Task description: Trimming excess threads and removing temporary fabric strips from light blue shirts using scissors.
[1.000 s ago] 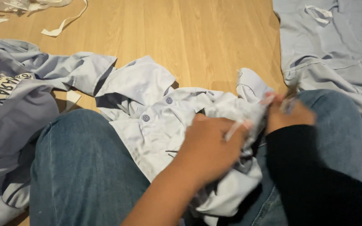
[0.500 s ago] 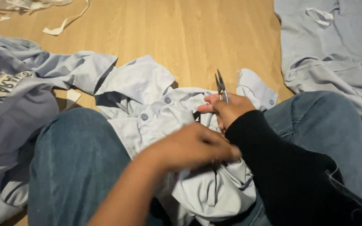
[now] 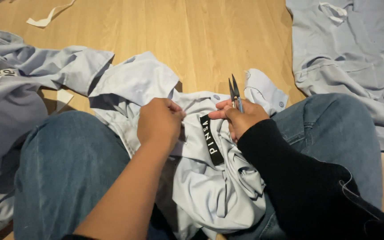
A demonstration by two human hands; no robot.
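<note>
A pale blue shirt (image 3: 218, 186) lies bunched in my lap between my jeans-clad knees. A black label (image 3: 211, 140) with white letters shows on it. My left hand (image 3: 158, 122) pinches the shirt fabric just left of the label. My right hand (image 3: 241, 116), in a black sleeve, holds small thread snips (image 3: 234, 91) with the blades pointing up and away, just right of the label. The shirt's buttoned cuff (image 3: 265, 91) lies beyond the snips.
I sit on a light wooden floor (image 3: 201, 35). Another pale blue garment (image 3: 356, 58) is spread out at the right. A grey-blue garment (image 3: 18, 84) lies crumpled at the left. A white fabric strip (image 3: 50, 15) lies at the far left.
My left hand has moved left and taken hold of the fabric, uncovering the black label. My right hand has settled with the snips raised beside the label.
</note>
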